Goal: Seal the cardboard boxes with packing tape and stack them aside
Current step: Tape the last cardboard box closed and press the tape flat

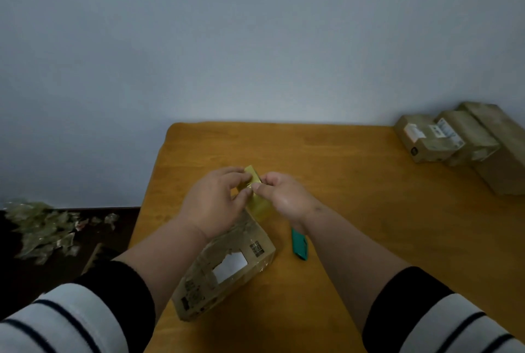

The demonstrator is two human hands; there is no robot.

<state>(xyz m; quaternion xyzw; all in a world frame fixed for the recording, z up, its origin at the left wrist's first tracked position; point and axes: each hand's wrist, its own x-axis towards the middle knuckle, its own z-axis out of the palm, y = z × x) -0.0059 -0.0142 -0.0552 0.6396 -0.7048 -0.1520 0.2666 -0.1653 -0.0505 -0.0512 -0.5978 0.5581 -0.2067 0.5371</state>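
A worn cardboard box (pixel 227 267) with a white label lies tilted on the wooden table (pixel 355 182), under my left forearm. Above its far end both hands pinch a roll of yellowish packing tape (pixel 257 200). My left hand (pixel 216 202) grips the roll's left side. My right hand (pixel 284 196) holds its right side, fingertips at the tape's edge. A teal utility knife (pixel 299 244) lies on the table just right of the box, partly hidden by my right wrist.
Three cardboard boxes (pixel 460 142) stand side by side at the table's far right corner. Crumpled scraps of used tape (pixel 42 227) lie on the dark floor to the left. A plain wall stands behind the table.
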